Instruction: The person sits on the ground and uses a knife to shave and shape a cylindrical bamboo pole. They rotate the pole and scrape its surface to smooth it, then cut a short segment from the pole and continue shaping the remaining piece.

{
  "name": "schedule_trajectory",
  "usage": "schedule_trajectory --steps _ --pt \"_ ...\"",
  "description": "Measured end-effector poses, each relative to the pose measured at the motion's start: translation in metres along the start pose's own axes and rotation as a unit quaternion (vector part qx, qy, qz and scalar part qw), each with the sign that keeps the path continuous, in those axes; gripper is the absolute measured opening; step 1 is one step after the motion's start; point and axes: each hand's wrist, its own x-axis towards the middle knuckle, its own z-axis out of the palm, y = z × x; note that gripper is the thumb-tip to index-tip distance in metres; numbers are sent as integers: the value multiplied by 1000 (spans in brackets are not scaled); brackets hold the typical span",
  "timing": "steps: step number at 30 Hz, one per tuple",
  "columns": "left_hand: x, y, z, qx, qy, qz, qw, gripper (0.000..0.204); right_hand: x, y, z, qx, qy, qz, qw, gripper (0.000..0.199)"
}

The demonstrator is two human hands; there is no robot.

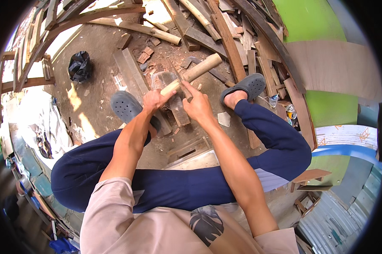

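Item: round pale wooden stick [194, 73], lying slantwise across a worn chopping block [176, 99] on the ground between my feet.

Left hand [154, 101]: grip clenched around the near end of the stick, pinning it on the block.

Right hand [197, 106]: grip closed on a thin blade or knife [177, 75]. I read it as a blade, but the view is too small to be sure. The forefinger lies along it and its edge is set against the stick just beyond my left fist.

Progress, as I judge it: shaping is under way at the near end only. The far length of the stick looks whole and untouched. Chips and shavings [159, 59] lie scattered round the block, so some wood is already off; most of the stick remains to be worked.

Surface: no worktop; bare packed earth floor [98, 51], sunlit in patches.

Surroundings: I sit low, knees spread, in grey clogs [125, 106]. Heap of planks and offcuts [237, 38] ahead and to the right, black bag [79, 65] to the left, green wall [314, 21] and a plywood sheet [339, 67] on the right.
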Motion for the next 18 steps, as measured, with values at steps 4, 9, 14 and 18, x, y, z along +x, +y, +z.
schedule_trajectory --steps 4,9,14,18 --pt "-4 7 1 4 -3 -4 1000 107 -14 15 7 28 22 -30 999 65" --pt "-6 5 4 5 -11 -13 1000 108 -8 10 2 -21 3 -49 999 69" --pt "-9 6 2 -5 -24 -21 999 108 -6 -10 -2 -2 3 -16 1000 68" --pt "-6 9 -1 -1 -28 -24 999 103 16 4 -1 55 43 -102 992 64"
